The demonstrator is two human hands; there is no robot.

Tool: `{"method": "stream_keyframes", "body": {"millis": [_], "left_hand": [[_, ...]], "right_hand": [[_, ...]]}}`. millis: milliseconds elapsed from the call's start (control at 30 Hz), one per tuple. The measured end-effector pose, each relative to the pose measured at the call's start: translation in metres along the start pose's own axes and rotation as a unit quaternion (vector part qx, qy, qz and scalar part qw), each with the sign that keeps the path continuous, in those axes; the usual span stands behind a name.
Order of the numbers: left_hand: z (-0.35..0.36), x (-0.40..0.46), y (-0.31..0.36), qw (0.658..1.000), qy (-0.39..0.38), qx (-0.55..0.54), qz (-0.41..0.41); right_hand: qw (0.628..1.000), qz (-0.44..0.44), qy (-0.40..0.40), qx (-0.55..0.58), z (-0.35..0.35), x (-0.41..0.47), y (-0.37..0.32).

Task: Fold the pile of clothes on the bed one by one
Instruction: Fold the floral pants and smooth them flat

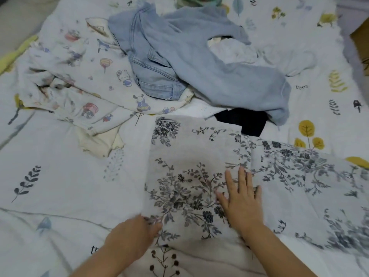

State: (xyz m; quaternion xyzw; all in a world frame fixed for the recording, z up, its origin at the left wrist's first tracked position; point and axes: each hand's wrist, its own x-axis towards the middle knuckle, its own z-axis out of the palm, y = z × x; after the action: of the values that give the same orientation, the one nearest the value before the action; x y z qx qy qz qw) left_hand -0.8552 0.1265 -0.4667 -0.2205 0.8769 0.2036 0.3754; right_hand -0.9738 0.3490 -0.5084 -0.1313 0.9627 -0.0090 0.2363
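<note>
A white garment with a grey floral print (189,156) lies spread flat on the bed in front of me, partly folded, with more of it stretching off to the right. My right hand (239,198) rests flat on it, fingers apart, palm down. My left hand (133,236) pinches the garment's lower left edge. Behind it sits the pile: light blue jeans (179,56), a white cartoon-print garment (83,82), a cream piece (97,142) and a black piece (245,120).
The bed cover (50,186) is white with leaf and tree prints. A brown box (361,41) stands at the right edge. A green item (195,1) peeks in at the top.
</note>
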Motion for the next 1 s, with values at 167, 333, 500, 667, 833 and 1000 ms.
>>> {"method": "stream_keyframes", "body": {"millis": [167,333,500,667,833,1000], "left_hand": [[-0.033,0.006,0.020,0.952,0.285,0.098,0.058],[0.017,0.040,0.053,0.928,0.274,0.150,0.203],[0.055,0.063,0.049,0.920,0.233,0.224,0.223],[0.040,0.047,0.075,0.945,0.173,0.215,0.176],[0.046,0.037,0.112,0.947,0.126,0.218,0.199],[0.049,0.036,0.123,0.948,0.137,0.213,0.194]], "right_hand": [[0.998,0.036,0.046,0.017,-0.011,-0.008,-0.001],[0.997,0.064,0.025,0.020,0.012,-0.031,0.020],[0.998,0.019,0.014,0.051,0.008,-0.035,0.033],[0.940,0.091,0.165,0.286,-0.034,-0.065,0.073],[0.748,0.437,0.306,0.394,-0.057,-0.082,0.164],[0.463,0.496,0.232,0.697,-0.051,-0.074,0.228]]}}
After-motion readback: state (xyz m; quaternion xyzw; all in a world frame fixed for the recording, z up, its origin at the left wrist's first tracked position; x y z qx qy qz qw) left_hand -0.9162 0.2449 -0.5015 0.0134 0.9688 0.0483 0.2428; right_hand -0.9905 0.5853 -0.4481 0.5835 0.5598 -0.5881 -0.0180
